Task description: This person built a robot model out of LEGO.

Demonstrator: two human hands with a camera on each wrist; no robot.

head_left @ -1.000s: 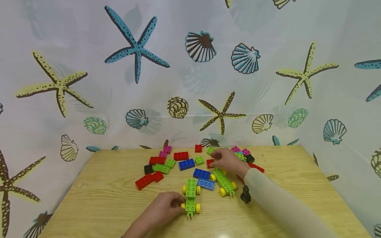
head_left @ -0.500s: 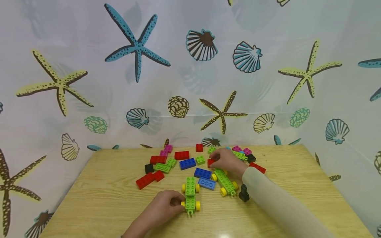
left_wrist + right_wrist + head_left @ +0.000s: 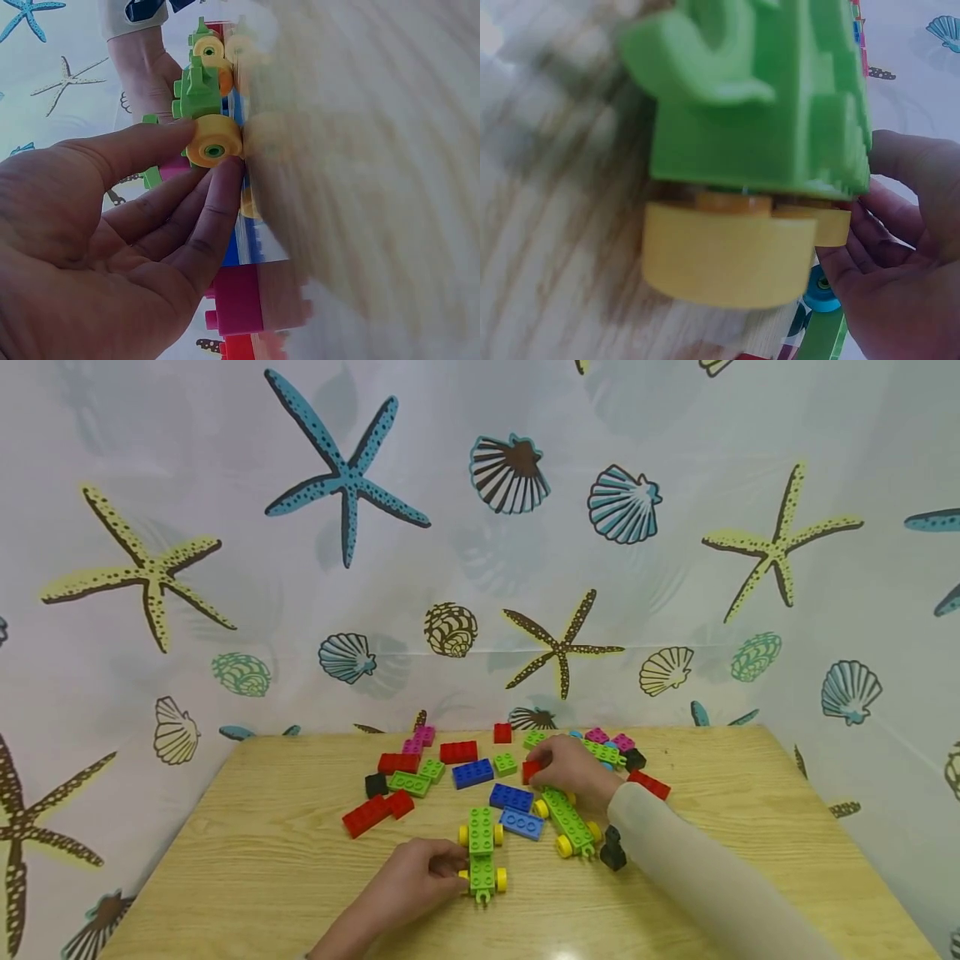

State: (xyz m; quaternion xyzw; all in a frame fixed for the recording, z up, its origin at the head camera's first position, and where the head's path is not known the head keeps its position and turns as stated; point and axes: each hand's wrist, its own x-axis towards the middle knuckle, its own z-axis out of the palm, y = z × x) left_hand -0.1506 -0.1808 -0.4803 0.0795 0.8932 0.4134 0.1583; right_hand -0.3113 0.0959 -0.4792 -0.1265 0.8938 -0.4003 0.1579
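My left hand point(image 3: 422, 877) is at the near part of a green toy car point(image 3: 481, 831) with yellow wheels and studs on top. In the left wrist view its thumb and fingers pinch a yellow wheel point(image 3: 215, 141). My right hand point(image 3: 576, 768) holds the far end of a second, longer green toy car point(image 3: 568, 822), which lies slantwise to the right. Close up in the right wrist view are this car's hooked near end point(image 3: 727, 135) and a yellow wheel point(image 3: 727, 255); the fingertips are partly hidden behind it.
Blue bricks point(image 3: 512, 797) lie between and beyond the cars. A black piece point(image 3: 612, 850) stands near the right sleeve. Red bricks point(image 3: 367, 817), green, pink and black ones are scattered at the back of the wooden table point(image 3: 262, 843), before a patterned curtain point(image 3: 450, 527).
Both cars have shifted a little to the right at their near ends, with the hands still on them. The right sleeve has moved slightly left against the black piece.
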